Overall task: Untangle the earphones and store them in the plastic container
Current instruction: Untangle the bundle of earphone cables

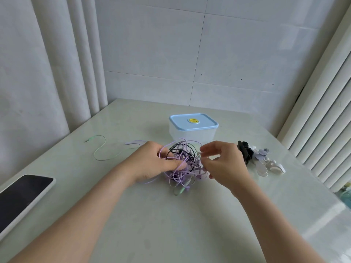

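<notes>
A knot of earphones [182, 164], purple, black and pale green cords wound together, lies in the middle of the table. My left hand [152, 162] grips the left side of the tangle, thumb pressed on purple cords. My right hand [222, 162] pinches a thin cord at the tangle's right edge between thumb and fingers. One green cord [100, 149] trails off to the left, its plug lying on the table. Behind the tangle stands the clear plastic container [191, 133], closed with a light blue lid [193, 121].
A phone in a white case [22, 196] lies screen up at the left table edge. Black and white cable winders [260, 158] are piled to the right of my right hand. Curtains hang left, a ribbed panel right, a tiled wall behind.
</notes>
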`<state>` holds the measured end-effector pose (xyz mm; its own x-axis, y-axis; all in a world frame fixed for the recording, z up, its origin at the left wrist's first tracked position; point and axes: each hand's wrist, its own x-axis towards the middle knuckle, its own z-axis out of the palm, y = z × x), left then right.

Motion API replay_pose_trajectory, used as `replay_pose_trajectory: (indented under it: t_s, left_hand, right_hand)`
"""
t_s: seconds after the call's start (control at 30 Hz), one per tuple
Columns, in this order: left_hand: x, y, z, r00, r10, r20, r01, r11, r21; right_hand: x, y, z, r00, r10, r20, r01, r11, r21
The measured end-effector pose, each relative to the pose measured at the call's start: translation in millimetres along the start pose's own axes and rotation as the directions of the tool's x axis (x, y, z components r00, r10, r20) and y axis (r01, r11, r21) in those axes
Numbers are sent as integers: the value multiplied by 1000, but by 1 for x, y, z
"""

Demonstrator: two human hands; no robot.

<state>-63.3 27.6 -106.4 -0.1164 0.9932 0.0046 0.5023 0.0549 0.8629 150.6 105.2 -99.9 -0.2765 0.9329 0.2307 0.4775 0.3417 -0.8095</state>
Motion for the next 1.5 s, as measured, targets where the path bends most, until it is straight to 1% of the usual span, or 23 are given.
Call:
replay_pose_trajectory:
  t_s: [0.1,0.17,0.3,0.4,0.5,0.6,0.7,0.8,0.9,0.97,1.0,1.07,1.13,1.17,1.23,1.27,1.3,1.33,1.37,1.4,1.43,1.47,1.5]
  left_hand:
    - [2,-4,0,1000,19,-13,-18,999,46]
    - [2,-4,-1,1000,23,-20,-22,999,45]
    - [1,1,-1,1000,-12,2,12,1000,27]
    - [1,3,-2,999,-43,-18,43,999,15]
    - [0,6,-4,996,-76,-54,76,997,4]
    - [1,9,-5,994,-78,-70,74,996,-59]
    - [1,10,-7,991,-105,-81,89,980,-178]
    - [-2,13,-7,994,-89,-66,71,970,-231]
    - [-1,10,-9,993,-78,-83,57,972,-226]
    - [3,7,-11,980,-23,-197,-6,989,-146]
    - [4,5,-11,963,15,-269,-33,998,-60]
    - [6,-1,-12,912,83,-402,-27,989,142]
    - [10,-9,-14,861,130,-492,18,958,286]
    - [12,-13,-14,839,145,-524,47,941,336]
    - [14,-20,-15,800,156,-580,115,908,402]
    - [15,-22,-14,780,162,-605,148,891,429]
    - [15,-23,-14,760,170,-627,179,872,455]
    - [15,-23,-13,748,177,-640,199,860,470]
    - [15,-23,-13,738,187,-648,199,858,474]
    - [15,-23,-14,728,195,-658,189,865,466]
    - [15,-22,-15,715,201,-669,170,879,446]
    - [14,-22,-16,704,203,-681,143,898,416]
    - [14,-21,-17,695,204,-690,112,917,383]
  right_hand:
    - [3,6,2,1000,14,1,-14,997,-76]
    - [4,7,2,1000,12,24,-11,998,-66]
    - [3,4,3,989,17,148,-14,1000,-19]
    - [0,1,3,974,10,226,-28,997,75]
    - [-4,-3,3,968,-1,252,-59,971,232]
    - [-5,-5,4,985,-50,163,2,960,280]
    - [-4,-7,6,990,-122,73,102,966,236]
    - [-5,-10,9,972,-233,5,230,960,159]
    - [-5,-10,11,942,-312,-125,323,943,77]
    - [-4,-10,11,896,-375,-238,387,922,3]
    - [-3,-11,10,879,-381,-287,399,917,7]
    - [-3,-12,7,873,-321,-368,379,921,95]
    - [-1,-15,3,890,-179,-419,324,895,306]
    - [0,-17,0,909,-82,-410,285,838,466]
    - [2,-21,-5,956,94,-277,163,618,769]
    - [2,-22,-6,970,137,-200,99,530,842]
    - [2,-22,-7,979,150,-138,47,495,868]
    - [1,-21,-7,986,141,-94,9,508,861]
    - [1,-20,-7,991,115,-64,-12,559,829]
    - [-1,-20,-7,996,79,-43,-18,642,767]
    - [-3,-19,-6,999,33,-39,0,756,654]
    - [-5,-18,-4,998,-32,-56,55,879,473]
    - [-7,-16,-2,989,-125,-81,141,962,232]
